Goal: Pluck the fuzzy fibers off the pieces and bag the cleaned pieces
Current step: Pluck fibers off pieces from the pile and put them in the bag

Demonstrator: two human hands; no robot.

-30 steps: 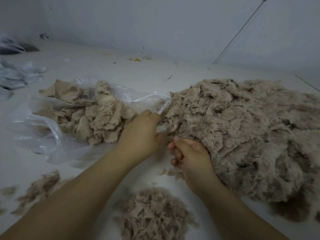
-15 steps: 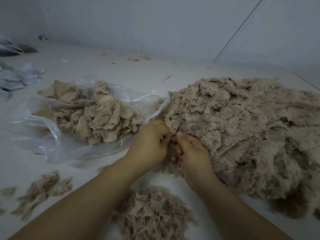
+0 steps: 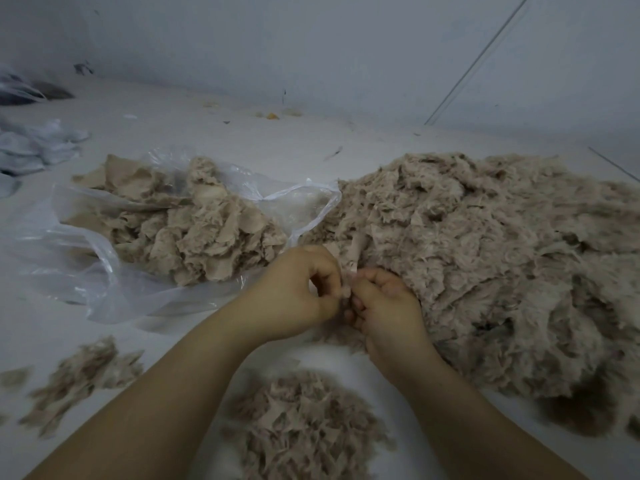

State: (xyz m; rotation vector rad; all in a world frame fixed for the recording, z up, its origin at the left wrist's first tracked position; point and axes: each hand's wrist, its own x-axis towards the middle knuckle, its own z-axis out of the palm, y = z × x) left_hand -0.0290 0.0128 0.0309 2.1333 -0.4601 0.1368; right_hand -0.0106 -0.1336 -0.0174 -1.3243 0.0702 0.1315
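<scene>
A big heap of fuzzy beige pieces (image 3: 491, 258) covers the right half of the white surface. A clear plastic bag (image 3: 86, 271) lies open at the left, holding cleaned beige pieces (image 3: 194, 233). My left hand (image 3: 294, 292) and my right hand (image 3: 384, 306) meet at the heap's near left edge. Both pinch one small fuzzy piece (image 3: 346, 291) between their fingertips. Most of that piece is hidden by the fingers.
A pile of plucked fibers (image 3: 304, 431) lies near me between my forearms. More loose tufts (image 3: 79, 375) sit at the lower left. Crumpled pale bags (image 3: 31, 147) lie at the far left. A wall (image 3: 311, 46) rises behind the surface.
My left hand drew back from the bag's mouth to meet my right hand, and both now pinch a piece at the heap's edge. The hands have shifted slightly toward me.
</scene>
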